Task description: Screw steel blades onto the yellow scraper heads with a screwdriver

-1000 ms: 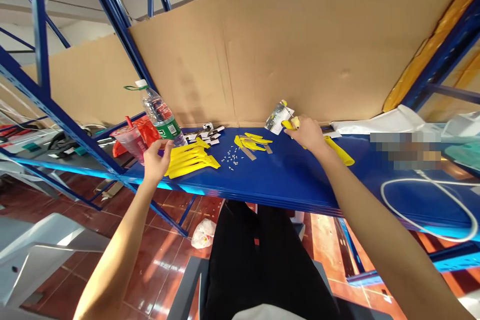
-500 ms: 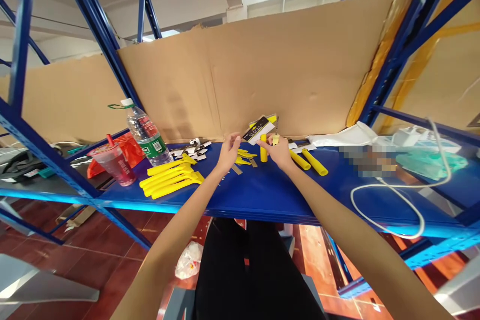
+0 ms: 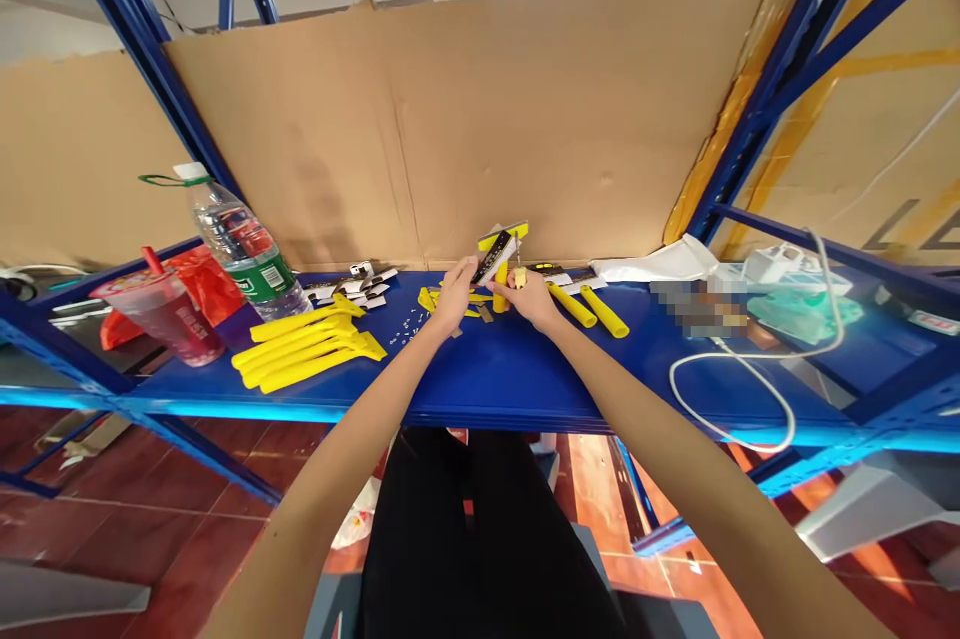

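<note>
My right hand (image 3: 531, 301) is closed round a yellow scraper (image 3: 500, 297), its handle down and its wide head upward. A small yellow-handled tool with a thin metal shaft, perhaps a screwdriver (image 3: 520, 277), is tucked in the same hand. A black-and-white printed card (image 3: 493, 259) lies tilted across the scraper below its head. The fingers of my left hand (image 3: 454, 294) are at the card's left edge and appear to pinch it. Yellow plastic pieces (image 3: 429, 299) and a small metal blade (image 3: 485, 313) lie on the blue shelf (image 3: 517, 369) under my hands.
Several yellow scrapers (image 3: 307, 354) are piled at left, with cards (image 3: 367, 289) behind. A bottle (image 3: 255, 259) and red drink cup (image 3: 169, 314) stand farther left. Two yellow handles (image 3: 604, 311), a white cable (image 3: 739, 359) and a plastic bag (image 3: 795, 311) lie right. Cardboard (image 3: 525, 119) walls the back.
My left hand has closed in on the card, which now stands steeper and shows a narrower face. My right hand keeps hold of the scraper. The whole view has shifted a little.
</note>
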### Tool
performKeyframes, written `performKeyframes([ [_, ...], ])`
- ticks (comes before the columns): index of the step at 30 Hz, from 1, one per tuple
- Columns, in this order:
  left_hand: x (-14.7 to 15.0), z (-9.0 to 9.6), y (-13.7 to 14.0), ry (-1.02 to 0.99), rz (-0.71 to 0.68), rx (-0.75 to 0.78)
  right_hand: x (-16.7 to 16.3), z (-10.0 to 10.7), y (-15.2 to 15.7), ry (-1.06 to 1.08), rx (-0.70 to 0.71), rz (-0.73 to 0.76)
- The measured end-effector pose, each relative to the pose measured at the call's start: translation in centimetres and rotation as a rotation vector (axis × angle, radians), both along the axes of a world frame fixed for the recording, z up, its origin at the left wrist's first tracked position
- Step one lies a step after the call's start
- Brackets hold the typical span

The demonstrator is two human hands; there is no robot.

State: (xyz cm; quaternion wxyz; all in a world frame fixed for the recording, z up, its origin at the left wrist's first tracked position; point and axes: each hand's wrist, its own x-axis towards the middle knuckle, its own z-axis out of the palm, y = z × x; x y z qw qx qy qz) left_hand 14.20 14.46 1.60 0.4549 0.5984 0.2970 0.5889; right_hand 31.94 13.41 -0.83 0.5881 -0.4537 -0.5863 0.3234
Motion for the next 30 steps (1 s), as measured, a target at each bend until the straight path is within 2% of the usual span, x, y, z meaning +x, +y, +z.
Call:
performKeyframes([
  [5, -0.5, 0.5, 0.0, 0.004, -0.008, 0.0, -0.1, 0.3, -1.1, -0.02, -0.084, 0.161],
  [10, -0.7, 0.8, -0.3, -0.102, 0.024, -0.103, -0.7, 0.7, -1.7, -0.014, -0.069, 0.207],
  [15, -1.0, 1.1, -0.6, -0.034, -0.038, -0.116, -0.6, 0.8, -1.5, -0.047, -0.011, 0.169],
  [18, -1.2, 1.0, -0.5, 0.014, -0.025, -0.113, -0.3, 1.0, -1.3, -0.076, 0.002, 0.132],
  [24, -1.2, 0.3, -0.2, -0.067, -0.058, -0.146, 0.0, 2.1, -1.4, -0.029, 0.118, 0.024],
  [30, -1.1, 0.3, -0.1, -0.158, -0.015, -0.161, 0.3, 2.6, -1.3, 0.05, 0.097, 0.046],
])
